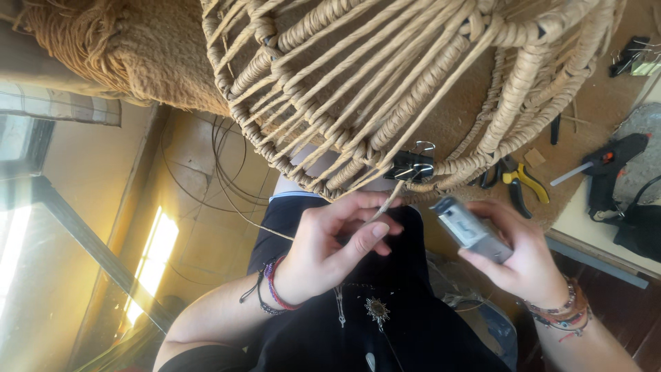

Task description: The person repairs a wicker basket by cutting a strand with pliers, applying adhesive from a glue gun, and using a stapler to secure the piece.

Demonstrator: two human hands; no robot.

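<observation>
Centre frame, below woven basket rim (358, 162) | left hand (330, 251) pinches cord end (387, 203) | right hand (516, 255) closed around grey lighter (471, 231) | binder clip (410, 167) on rim; hands apart.

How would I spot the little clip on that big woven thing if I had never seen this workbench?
Start at the large round frame wrapped in tan paper cord that fills the top of the view. Follow its lower rim to just above the left hand, which pinches a loose cord end. There sits the black binder clip with silver wire handles, the only dark metal piece clamped on the weave.
</observation>
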